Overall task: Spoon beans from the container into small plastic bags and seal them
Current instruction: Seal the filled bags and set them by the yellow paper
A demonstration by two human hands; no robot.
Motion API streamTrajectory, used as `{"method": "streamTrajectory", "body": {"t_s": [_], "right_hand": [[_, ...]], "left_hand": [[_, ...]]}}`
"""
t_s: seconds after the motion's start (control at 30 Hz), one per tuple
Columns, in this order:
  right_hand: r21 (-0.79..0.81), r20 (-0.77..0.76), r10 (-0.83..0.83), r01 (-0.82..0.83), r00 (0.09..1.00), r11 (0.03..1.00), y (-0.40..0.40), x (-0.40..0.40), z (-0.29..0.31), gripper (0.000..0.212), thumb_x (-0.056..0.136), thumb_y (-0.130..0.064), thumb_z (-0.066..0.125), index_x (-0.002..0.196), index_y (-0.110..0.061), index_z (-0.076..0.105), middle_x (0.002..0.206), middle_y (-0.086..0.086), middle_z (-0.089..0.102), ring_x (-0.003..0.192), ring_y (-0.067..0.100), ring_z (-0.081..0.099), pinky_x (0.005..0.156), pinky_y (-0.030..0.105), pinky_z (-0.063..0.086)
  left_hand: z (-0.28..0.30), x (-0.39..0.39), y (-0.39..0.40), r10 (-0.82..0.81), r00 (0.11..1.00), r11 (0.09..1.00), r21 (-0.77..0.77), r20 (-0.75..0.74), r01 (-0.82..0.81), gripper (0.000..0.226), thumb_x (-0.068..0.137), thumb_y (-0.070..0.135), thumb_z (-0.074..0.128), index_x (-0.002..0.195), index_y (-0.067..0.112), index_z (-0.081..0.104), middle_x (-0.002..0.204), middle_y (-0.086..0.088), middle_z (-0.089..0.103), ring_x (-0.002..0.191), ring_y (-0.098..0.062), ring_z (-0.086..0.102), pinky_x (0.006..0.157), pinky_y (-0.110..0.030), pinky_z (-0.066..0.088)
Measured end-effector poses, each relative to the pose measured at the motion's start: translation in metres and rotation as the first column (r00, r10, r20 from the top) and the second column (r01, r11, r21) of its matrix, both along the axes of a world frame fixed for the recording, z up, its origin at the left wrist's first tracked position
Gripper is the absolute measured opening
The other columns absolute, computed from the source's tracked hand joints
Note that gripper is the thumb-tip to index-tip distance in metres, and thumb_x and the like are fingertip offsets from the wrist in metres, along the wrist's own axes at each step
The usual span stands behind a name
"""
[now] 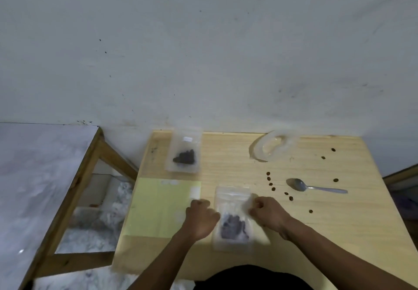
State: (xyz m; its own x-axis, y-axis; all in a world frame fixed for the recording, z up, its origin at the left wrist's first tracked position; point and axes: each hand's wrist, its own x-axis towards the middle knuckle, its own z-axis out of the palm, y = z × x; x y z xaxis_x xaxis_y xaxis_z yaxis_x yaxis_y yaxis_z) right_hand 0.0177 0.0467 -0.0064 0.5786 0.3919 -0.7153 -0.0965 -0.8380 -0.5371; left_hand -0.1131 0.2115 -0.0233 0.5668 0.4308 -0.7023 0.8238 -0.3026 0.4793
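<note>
Sealing the second bag. We hold a small plastic bag [234, 219] flat on the wooden table [305, 240], its dark beans [234, 226] gathered in the lower half and its zip strip at the far end. Our left hand [201, 218] sits curled at the bag's left edge and our right hand [268, 213] curled at its right edge; both appear to pinch the film, though blur hides the exact fingertip contact. We judge the step to be closing the strip: to do it well we would keep the beans low, flatten the mouth, and press along the strip from one side to the other so no bean is trapped in it.

A filled bag [184, 151] lies at the table's far left corner, well apart. The clear container [272, 146] lies tilted near the far edge and looks empty. The spoon [313, 187] rests bowl-left to the right of our hands, with loose beans [273, 189] scattered between it and the bag. A pale green sheet [158, 208] lies beside our left hand, reaching the table's left edge. Open room lies to the near right; the table's left edge is close, so we would set the sealed bag inward
</note>
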Motion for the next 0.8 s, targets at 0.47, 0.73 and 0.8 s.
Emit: {"method": "streamTrajectory", "body": {"t_s": [0.47,0.73,0.8], "right_hand": [[0.281,-0.139,-0.164,0.197,0.977,0.939,0.02,-0.029,0.017,0.006,0.091,0.004,0.055,0.09,0.0,0.058,0.074,0.017,0.06,0.058,0.023,0.053,0.054,0.035,0.044],[0.458,-0.147,0.047,0.026,0.988,0.888,0.091,-0.062,0.019,0.018,0.098,-0.019,0.058,0.083,-0.009,0.06,0.071,0.008,0.061,0.052,0.011,0.051,0.049,0.021,0.04],[0.437,-0.016,0.134,-0.114,0.991,0.892,0.104,-0.069,0.006,0.02,0.099,-0.024,0.055,0.09,-0.008,0.063,0.077,0.01,0.064,0.058,0.016,0.057,0.053,0.026,0.048]], "left_hand": [[0.015,-0.033,-0.024,0.331,0.831,0.928,0.006,0.447,-0.373,0.031,0.096,0.014,0.057,0.125,0.026,0.053,0.099,0.007,0.065,0.082,0.003,0.061,0.067,-0.007,0.044],[0.032,-0.099,0.022,0.55,0.587,0.772,-0.094,0.595,-0.629,0.014,0.098,0.009,0.054,0.103,0.022,0.059,0.085,0.0,0.075,0.077,-0.008,0.072,0.064,-0.024,0.053],[0.036,-0.119,0.035,0.615,0.504,0.706,-0.139,0.606,-0.694,0.012,0.099,0.01,0.053,0.104,0.02,0.06,0.086,-0.002,0.076,0.078,-0.012,0.073,0.066,-0.026,0.052]]}}
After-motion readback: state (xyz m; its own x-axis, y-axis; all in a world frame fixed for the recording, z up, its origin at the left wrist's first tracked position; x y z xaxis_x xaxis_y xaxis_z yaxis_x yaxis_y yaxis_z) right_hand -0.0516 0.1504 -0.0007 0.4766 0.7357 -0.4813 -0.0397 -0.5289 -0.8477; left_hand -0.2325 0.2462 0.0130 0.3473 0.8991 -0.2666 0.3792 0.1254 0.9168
